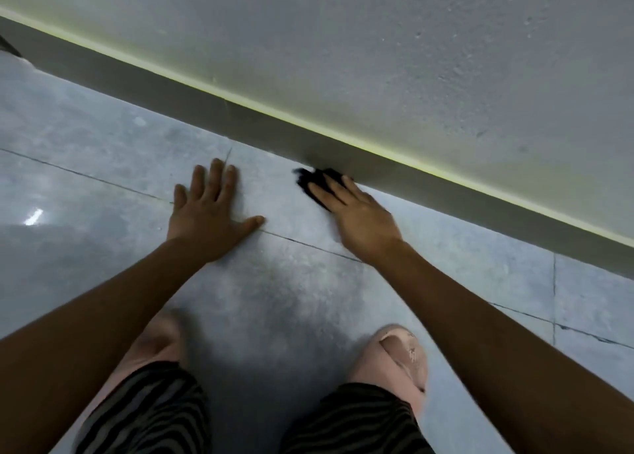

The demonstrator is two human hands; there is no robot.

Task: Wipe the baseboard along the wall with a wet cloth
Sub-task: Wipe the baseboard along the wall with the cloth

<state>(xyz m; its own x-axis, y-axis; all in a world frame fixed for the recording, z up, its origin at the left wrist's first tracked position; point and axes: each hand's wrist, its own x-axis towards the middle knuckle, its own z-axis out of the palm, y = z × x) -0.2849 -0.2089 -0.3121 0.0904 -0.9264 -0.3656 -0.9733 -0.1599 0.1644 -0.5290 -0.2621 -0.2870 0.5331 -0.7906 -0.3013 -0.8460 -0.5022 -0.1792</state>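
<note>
A grey baseboard (240, 114) runs diagonally from upper left to lower right at the foot of a pale wall (377, 42), with a yellowish strip along its top edge. My right hand (356, 217) presses a dark cloth (314, 181) against the bottom of the baseboard where it meets the floor; the fingers cover most of the cloth. My left hand (209, 210) lies flat on the floor tile to the left, fingers spread, holding nothing, about a hand's width from the cloth.
The floor is glossy grey tile (85, 179) with dark grout lines. My two feet in pink slippers (394, 361) and striped trouser legs (154, 412) are at the bottom. A dark object (8, 47) shows at the far left edge.
</note>
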